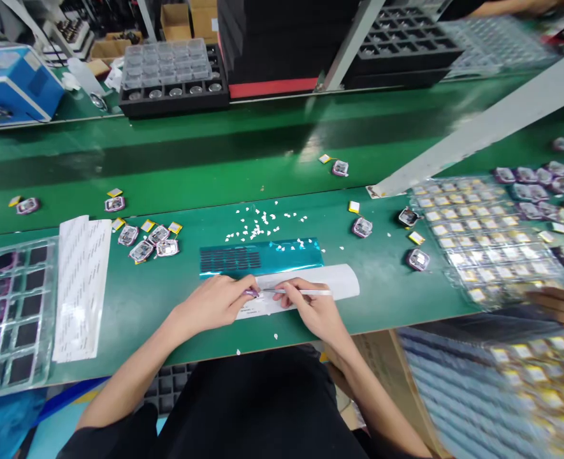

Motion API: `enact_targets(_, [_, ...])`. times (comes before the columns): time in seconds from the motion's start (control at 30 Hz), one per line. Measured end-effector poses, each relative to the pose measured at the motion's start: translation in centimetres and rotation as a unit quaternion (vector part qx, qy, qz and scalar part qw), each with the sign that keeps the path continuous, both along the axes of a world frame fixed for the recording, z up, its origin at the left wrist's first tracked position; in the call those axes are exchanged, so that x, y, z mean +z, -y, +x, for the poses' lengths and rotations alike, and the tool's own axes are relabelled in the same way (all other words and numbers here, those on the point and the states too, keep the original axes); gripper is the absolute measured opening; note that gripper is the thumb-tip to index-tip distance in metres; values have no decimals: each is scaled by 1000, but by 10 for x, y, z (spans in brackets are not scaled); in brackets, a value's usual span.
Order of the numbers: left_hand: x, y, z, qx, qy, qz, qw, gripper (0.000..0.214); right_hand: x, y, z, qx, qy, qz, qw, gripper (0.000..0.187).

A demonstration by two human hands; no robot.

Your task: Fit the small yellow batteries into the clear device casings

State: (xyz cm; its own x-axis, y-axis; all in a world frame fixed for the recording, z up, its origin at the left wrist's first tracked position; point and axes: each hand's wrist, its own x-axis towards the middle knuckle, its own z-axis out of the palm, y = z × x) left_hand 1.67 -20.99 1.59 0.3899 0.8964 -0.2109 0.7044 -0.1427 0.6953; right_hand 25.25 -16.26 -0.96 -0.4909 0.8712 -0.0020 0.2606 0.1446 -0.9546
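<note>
Left fingers [241, 288] pinched small purple square part [252, 293] on white paper strip [341, 280] | right fingers [292, 294] gripped thin white tool [322, 292], tip at part | judged: pin part flat, steady tip | right of strip, clear blister tray [482, 248] held yellow-tagged pieces | left, clear cell tray [52, 306], few cells filled

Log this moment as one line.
left hand pinches small purple part | right hand holds thin white tool, tip at part | beneath: white paper strip | behind: shiny teal film

No legible text anywhere.
</note>
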Motion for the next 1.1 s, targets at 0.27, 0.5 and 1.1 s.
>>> enact_targets(0.27, [10, -5, 0, -31, -72, -48, 996, 30, -15, 7, 0, -22, -10, -64, 998, 42])
enact_targets(0.5, [7, -4, 0, -32, -78, -49, 995, 29, -14, 5, 2, -7, -13, -72, 997, 40])
enact_targets(1.1, [9, -5, 1, -29, -105, -33, 994, 30, -13, 2, 4, 30, -10, -66, 997, 37])
